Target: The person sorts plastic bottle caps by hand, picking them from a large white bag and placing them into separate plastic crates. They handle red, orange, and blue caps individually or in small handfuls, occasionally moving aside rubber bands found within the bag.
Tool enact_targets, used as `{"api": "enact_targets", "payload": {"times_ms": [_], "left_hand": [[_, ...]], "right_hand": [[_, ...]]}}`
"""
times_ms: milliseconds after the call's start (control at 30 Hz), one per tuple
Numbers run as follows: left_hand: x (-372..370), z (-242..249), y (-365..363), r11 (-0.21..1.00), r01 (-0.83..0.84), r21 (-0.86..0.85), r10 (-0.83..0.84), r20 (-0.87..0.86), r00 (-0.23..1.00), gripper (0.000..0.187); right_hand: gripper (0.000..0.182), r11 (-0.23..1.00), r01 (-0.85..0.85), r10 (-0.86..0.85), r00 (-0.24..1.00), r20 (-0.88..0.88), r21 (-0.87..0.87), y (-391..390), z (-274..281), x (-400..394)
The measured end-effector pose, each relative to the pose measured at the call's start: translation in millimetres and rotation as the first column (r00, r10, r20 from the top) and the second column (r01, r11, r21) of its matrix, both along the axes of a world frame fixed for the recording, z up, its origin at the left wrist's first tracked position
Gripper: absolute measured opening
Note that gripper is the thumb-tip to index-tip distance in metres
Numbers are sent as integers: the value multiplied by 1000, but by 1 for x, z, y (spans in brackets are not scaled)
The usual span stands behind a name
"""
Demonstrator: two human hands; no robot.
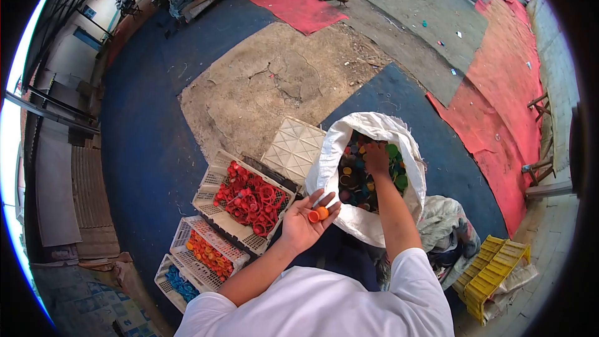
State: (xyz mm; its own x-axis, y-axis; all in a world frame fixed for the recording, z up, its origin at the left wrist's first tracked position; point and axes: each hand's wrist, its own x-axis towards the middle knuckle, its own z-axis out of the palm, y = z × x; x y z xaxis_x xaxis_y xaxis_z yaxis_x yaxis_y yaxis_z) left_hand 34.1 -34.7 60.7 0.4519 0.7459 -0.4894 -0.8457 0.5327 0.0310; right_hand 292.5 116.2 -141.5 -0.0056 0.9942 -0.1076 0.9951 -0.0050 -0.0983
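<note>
Widest of all was the blue floor covering (150,150), with the white sack (374,122) on it at 1 o'clock from the person, its mouth rolled open around mixed caps (354,187). At 10 to 11 o'clock stood the largest filled crate (206,195), holding red pieces (249,196); a smaller crate (180,240) of orange pieces (209,256) sat at 10, and one (164,274) of blue pieces (181,286) at 9. Those three colours lay apart, while plenty of mixed ones, green included, remained unsorted in the sack. The right hand (377,159) was inside the sack, at 1 o'clock; its grip could not be told. The left hand (302,224), at 11, was half open, palm up, loosely holding small orange caps (318,214) near its fingers.
</note>
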Motion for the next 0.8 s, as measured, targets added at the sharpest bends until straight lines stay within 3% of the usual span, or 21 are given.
{"api": "enact_targets", "payload": {"times_ms": [133, 433, 567, 633, 733, 800], "left_hand": [[1, 4, 1, 999, 33, -3, -32, 18, 999, 38], [-2, 4, -5, 998, 60, 5, -60, 15, 998, 39], [1, 5, -5, 997, 76, 9, -76, 33, 997, 38], [6, 6, -3, 997, 74, 25, -76, 58, 995, 38], [16, 6, 2, 995, 82, 58, -86, 73, 994, 38], [24, 9, 5, 991, 89, 95, -96, 66, 993, 39]], "right_hand": [[31, 990, 24, -21, 999, -24, 138, -1, -14, 7], [18, 979, 37, -39, 999, 5, 199, -3, -8, 10], [16, 937, 292, -257, 948, -187, 191, -19, 14, -3], [15, 893, 400, -341, 901, -266, 208, -34, 27, -8], [19, 825, 564, -503, 767, -397, 43, -62, 57, -7], [23, 798, 598, -484, 559, -673, -77, -83, 65, -4]]}}
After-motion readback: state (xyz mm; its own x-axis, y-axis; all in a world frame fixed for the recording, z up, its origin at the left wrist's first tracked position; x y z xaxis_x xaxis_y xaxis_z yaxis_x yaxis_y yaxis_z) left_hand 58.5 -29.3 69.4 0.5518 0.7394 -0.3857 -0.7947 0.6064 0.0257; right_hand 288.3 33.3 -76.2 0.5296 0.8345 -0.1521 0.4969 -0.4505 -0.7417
